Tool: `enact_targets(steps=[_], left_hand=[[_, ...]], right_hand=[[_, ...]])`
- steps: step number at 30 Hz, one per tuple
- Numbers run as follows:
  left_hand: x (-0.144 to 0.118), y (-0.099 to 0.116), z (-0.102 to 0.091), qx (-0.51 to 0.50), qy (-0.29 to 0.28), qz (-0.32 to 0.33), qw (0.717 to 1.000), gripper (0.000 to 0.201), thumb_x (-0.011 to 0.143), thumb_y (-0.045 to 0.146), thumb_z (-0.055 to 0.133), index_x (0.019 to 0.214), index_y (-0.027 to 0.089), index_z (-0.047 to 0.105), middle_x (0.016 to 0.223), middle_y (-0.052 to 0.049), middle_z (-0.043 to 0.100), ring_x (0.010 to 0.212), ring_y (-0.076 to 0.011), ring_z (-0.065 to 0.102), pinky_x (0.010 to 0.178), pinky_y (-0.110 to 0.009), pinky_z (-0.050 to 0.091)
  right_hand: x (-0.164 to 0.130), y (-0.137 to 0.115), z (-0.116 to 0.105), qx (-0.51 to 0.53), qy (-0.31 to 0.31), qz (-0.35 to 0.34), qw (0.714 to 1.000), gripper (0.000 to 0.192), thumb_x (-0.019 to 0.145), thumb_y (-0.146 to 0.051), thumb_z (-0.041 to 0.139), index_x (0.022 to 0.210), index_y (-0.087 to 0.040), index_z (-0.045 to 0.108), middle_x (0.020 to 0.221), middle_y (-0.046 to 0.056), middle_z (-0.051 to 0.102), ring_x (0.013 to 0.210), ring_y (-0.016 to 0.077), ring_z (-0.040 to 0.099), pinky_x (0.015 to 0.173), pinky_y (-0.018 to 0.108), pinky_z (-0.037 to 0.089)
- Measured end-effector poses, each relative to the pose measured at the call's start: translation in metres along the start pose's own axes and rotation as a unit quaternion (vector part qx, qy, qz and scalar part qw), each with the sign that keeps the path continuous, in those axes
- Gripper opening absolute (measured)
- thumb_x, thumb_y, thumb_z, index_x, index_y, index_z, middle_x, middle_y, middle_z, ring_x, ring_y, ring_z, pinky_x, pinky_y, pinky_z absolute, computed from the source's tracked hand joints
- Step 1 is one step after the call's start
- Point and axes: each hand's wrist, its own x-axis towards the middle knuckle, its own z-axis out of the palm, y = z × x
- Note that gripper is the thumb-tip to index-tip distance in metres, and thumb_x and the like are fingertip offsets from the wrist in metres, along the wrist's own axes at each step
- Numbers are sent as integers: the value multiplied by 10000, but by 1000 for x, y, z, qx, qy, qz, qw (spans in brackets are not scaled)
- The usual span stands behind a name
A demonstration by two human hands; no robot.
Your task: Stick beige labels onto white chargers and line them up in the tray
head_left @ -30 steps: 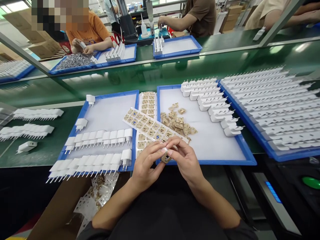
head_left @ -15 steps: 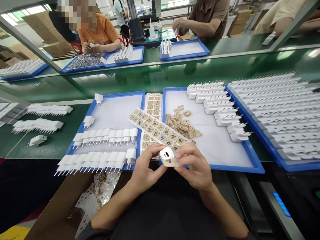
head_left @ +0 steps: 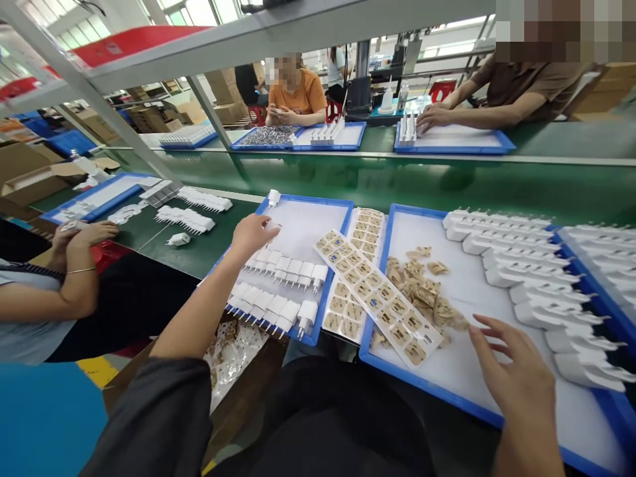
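No readable text, brand, number or sign anywhere. Small printed marks on the label sheets [head_left: 378, 291] at frame centre (too fine to make out). White markings on the red bin [head_left: 130, 41], upper left, blurred.

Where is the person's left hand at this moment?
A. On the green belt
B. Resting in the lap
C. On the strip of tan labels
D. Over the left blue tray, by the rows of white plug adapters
D: the left hand reaches over the left blue tray, just above the rows of white plug adapters.
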Motion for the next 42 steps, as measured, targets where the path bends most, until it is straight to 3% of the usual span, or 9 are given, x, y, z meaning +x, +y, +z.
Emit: enact_targets(steps=[5, 8, 14, 17, 21, 26, 29, 32, 42], left_hand=[[57, -28, 26, 51, -40, -56, 996, 305, 876, 400, 673, 921, 99, 699, 950, -136, 702, 1092, -328, 596, 878, -399, 496], [63, -39, 39, 68, -38, -62, 995, 347, 902, 451, 665, 995, 117, 671, 1050, -101, 680, 1084, -263, 607, 937, -442, 497], [59, -45, 44, 49, 33, 13, 998, 606, 881, 619, 575, 1084, 59, 687, 1038, -169, 678, 1227, -393, 522, 999, -493, 442], [51, -20, 46, 32, 42, 95, 994, 642, 932, 612, 510, 1186, 41, 655, 1101, -185, 671, 1239, -417, 510, 1014, -544, 433], [12, 52, 53, 8, -12, 255, 967, 464, 968, 508, 539, 1228, 146, 668, 1203, -137, 677, 1172, -322, 572, 1002, -466, 479], [-66, 152, 64, -25, -104, 546, 831, 291, 1003, 362, 537, 1180, 191, 692, 1213, -84, 703, 1136, -254, 614, 961, -399, 479], [-98, 191, 77, -1, -113, 648, 753, 270, 972, 332, 600, 1188, 190, 678, 1221, -85, 692, 1154, -268, 603, 952, -403, 456], [-111, 208, 93, 30, -129, 680, 721, 285, 967, 331, 606, 1199, 178, 669, 1235, -93, 679, 1140, -272, 609, 923, -403, 455], [-102, 202, 103, -13, -194, 662, 724, 514, 943, 439, 658, 1377, 174, 586, 1454, -124, 588, 1317, -294, 553, 1080, -411, 415]], right_hand=[[-2, -2, 0, -5, -13, 20, 1000, 502, 841, -671, 512, 1032, -262, 734, 1022, 57, 703, 783, 271, 697, 627, 397, 541], [-1, 1, -1, -12, -12, 5, 1000, 480, 862, -652, 519, 1025, -254, 731, 1002, 60, 709, 781, 268, 694, 613, 384, 529], [-9, -19, 4, 31, -39, -118, 992, 276, 961, -458, 555, 1025, -240, 712, 981, 64, 737, 902, 252, 689, 795, 394, 559], [-15, -36, 13, 47, -93, -165, 981, 202, 980, -359, 553, 1036, -236, 703, 1003, 63, 736, 956, 247, 688, 851, 396, 553], [-25, -43, 18, 34, -157, -164, 973, 187, 978, -275, 530, 1062, -219, 688, 887, 44, 706, 801, 218, 678, 759, 375, 560], [-38, -37, 9, -15, -221, -161, 962, 215, 926, -271, 647, 1135, -225, 663, 983, 57, 708, 935, 258, 682, 813, 402, 563], [-43, -37, 7, -59, -226, -168, 958, 262, 891, -242, 708, 1147, -208, 666, 1077, 84, 702, 1009, 289, 659, 862, 437, 554], [-46, -40, 8, -101, -231, -177, 951, 241, 895, -228, 704, 1134, -204, 680, 1087, 95, 692, 1004, 294, 643, 852, 445, 548], [-44, -48, 7, -95, -264, -177, 943, 272, 900, -280, 713, 1155, -203, 657, 1180, 112, 666, 1079, 302, 614, 881, 445, 539]])
